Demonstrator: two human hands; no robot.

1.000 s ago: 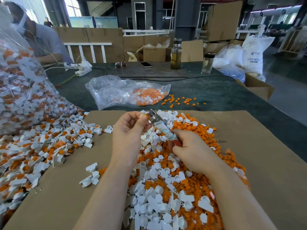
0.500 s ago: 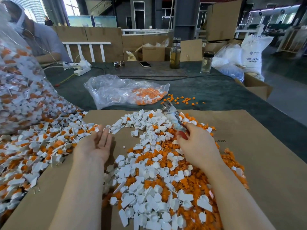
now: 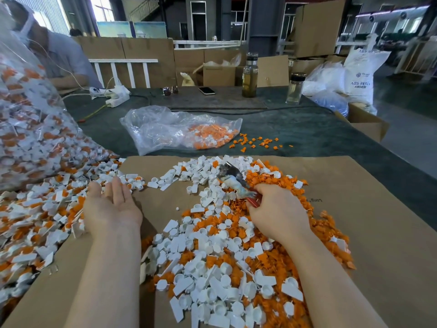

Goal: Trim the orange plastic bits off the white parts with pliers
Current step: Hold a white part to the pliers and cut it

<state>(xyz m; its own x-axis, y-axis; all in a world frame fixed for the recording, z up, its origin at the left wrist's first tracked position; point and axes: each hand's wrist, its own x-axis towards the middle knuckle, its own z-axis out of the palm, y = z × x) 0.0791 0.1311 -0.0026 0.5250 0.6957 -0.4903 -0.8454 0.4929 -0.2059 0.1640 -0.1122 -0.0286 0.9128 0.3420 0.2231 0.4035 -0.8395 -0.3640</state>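
- You are between cuts, by the look of it: your left hand [image 3: 113, 205] lies palm up, fingers straight and empty, at the edge of the untrimmed heap [image 3: 35, 216] on the left.
- Your right hand [image 3: 275, 210] curls round the red handles of the pliers [image 3: 234, 179], nose pointing far over the trimmed pile [image 3: 227, 252]; whether the blades are parted cannot be told.
- Next move, likely: pinch one white part with orange still attached from the left heap and bring it to the blades over the cardboard sheet [image 3: 378, 233].
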